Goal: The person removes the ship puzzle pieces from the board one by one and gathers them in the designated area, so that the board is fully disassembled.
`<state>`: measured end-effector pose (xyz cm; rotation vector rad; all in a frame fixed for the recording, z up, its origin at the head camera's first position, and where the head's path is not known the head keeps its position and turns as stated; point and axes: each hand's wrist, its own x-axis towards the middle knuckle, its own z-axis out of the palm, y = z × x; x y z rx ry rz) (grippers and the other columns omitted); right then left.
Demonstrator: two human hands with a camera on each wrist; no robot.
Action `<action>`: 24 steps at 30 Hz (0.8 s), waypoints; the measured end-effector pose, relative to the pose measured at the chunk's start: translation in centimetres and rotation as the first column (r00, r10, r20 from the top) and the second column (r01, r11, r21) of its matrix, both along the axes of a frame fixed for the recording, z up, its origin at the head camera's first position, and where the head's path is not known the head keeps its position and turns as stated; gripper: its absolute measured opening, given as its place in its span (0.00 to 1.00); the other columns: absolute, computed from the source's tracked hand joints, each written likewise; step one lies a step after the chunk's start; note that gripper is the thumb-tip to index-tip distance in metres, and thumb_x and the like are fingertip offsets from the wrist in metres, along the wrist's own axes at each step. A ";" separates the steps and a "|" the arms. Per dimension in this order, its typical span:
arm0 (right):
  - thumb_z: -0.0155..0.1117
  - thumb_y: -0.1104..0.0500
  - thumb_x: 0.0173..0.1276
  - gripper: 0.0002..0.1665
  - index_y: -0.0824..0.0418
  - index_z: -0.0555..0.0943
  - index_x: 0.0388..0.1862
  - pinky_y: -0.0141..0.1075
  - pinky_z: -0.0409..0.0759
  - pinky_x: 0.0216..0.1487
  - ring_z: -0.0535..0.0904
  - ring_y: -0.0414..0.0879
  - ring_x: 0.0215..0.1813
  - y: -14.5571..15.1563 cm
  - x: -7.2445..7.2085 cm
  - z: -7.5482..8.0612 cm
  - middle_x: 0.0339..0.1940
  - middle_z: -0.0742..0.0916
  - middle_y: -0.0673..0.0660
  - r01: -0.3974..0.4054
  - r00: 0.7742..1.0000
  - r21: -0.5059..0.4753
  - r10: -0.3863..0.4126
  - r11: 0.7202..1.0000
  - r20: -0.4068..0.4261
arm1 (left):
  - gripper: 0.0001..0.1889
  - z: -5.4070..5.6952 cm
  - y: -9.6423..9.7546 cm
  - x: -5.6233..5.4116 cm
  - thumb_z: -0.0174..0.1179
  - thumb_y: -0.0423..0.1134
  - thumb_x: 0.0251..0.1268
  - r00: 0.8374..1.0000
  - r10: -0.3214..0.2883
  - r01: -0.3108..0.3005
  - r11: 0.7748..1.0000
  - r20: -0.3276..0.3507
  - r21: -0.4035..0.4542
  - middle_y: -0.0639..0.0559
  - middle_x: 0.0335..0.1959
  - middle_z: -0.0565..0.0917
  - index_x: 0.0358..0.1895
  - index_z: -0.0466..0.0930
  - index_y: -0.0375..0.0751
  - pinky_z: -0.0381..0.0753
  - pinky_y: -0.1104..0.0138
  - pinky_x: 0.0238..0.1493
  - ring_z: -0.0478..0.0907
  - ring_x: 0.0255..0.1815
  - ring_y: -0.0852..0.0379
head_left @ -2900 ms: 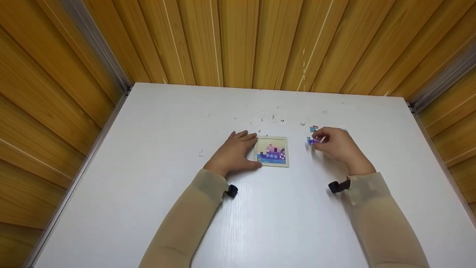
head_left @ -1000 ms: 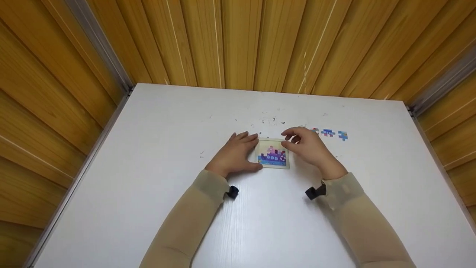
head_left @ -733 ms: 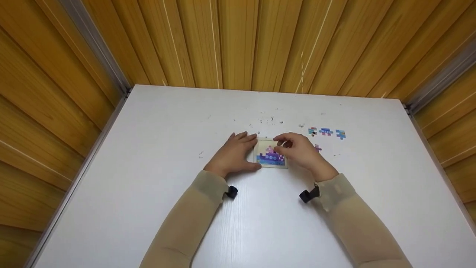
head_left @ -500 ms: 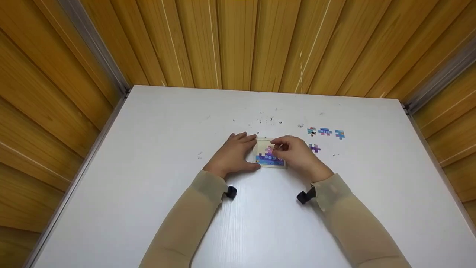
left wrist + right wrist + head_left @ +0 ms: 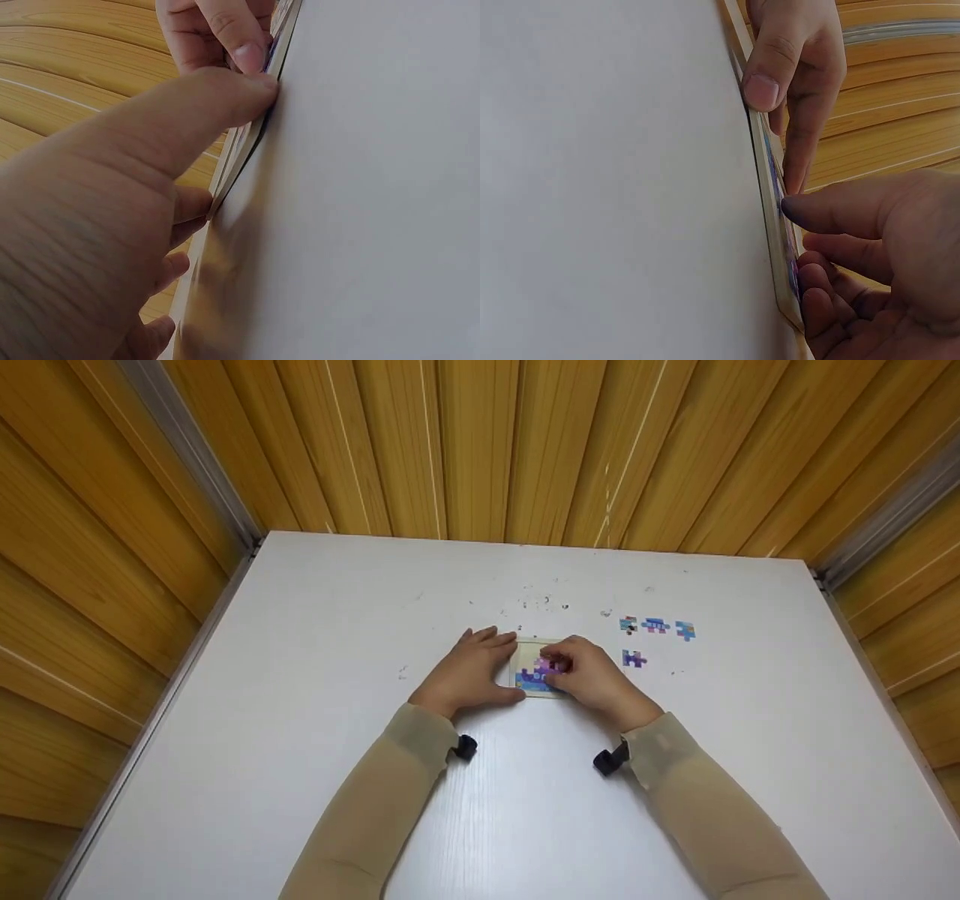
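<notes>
A square puzzle board (image 5: 535, 640) with a pale raised rim lies mid-table, and interlocked pieces (image 5: 529, 681) of a purple and pink ship on blue water cover its lower part. My left hand (image 5: 469, 671) rests along its left side, fingers spread. Its thumb touches the near rim and a fingertip the far corner. Over the right half of the board is my right hand (image 5: 589, 673), bent fingers and thumb on the ship pieces; the left wrist view shows it behind the left thumb (image 5: 251, 94). I cannot tell whether the right fingers pinch a piece.
Several loose jigsaw pieces lie on the white table right of the board: a blue one (image 5: 655, 625), a light blue one (image 5: 685, 631), a multicoloured one (image 5: 628, 625) and a purple one (image 5: 634, 658). Dark specks dot the tabletop behind the board. Yellow wooden walls (image 5: 480, 450) enclose the table.
My right hand has moved left from the loose pieces onto the board, then closer to its middle. The purple piece it held earlier now lies on the table. My left hand stays put.
</notes>
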<state>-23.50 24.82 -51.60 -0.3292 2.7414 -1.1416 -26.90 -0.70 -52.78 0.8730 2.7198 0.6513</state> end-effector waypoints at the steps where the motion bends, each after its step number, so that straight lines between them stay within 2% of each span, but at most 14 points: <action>1: 0.76 0.64 0.76 0.25 0.66 0.87 0.70 0.47 0.82 0.62 0.82 0.54 0.56 0.0 0.0 0.0 0.55 0.87 0.62 -0.003 1.000 0.004 0.003 1.000 -0.003 | 0.52 0.0 0.0 0.0 0.75 0.67 0.67 1.000 0.000 0.000 1.000 -0.002 -0.001 0.57 0.92 0.68 0.89 0.69 0.49 0.43 0.46 1.00 0.54 0.97 0.46; 10: 0.74 0.64 0.78 0.29 0.68 0.84 0.75 0.50 0.82 0.67 0.81 0.56 0.59 0.0 -0.2 -0.5 0.60 0.86 0.65 -0.026 1.000 0.025 0.026 0.999 0.008 | 0.53 0.1 0.0 0.1 0.73 0.71 0.69 1.000 -0.004 0.004 1.000 -0.008 -0.015 0.55 0.92 0.67 0.90 0.67 0.49 0.43 0.44 0.99 0.54 0.97 0.44; 18: 0.75 0.63 0.77 0.29 0.65 0.85 0.75 0.51 0.81 0.68 0.81 0.56 0.60 0.1 -0.3 -0.4 0.63 0.86 0.64 -0.028 0.999 0.041 0.028 0.999 0.017 | 0.52 0.0 0.1 0.1 0.73 0.70 0.71 1.000 -0.004 0.004 1.000 0.003 -0.015 0.56 0.92 0.67 0.90 0.66 0.49 0.42 0.45 1.00 0.53 0.98 0.45; 24: 0.72 0.63 0.79 0.32 0.67 0.81 0.79 0.59 0.80 0.79 0.81 0.60 0.67 -0.2 -0.3 -0.2 0.68 0.82 0.68 -0.041 0.998 0.058 0.039 0.997 0.042 | 0.52 0.1 0.1 0.2 0.72 0.69 0.71 1.000 -0.001 0.001 1.000 0.001 -0.018 0.56 0.93 0.66 0.91 0.65 0.49 0.42 0.46 1.00 0.52 0.98 0.45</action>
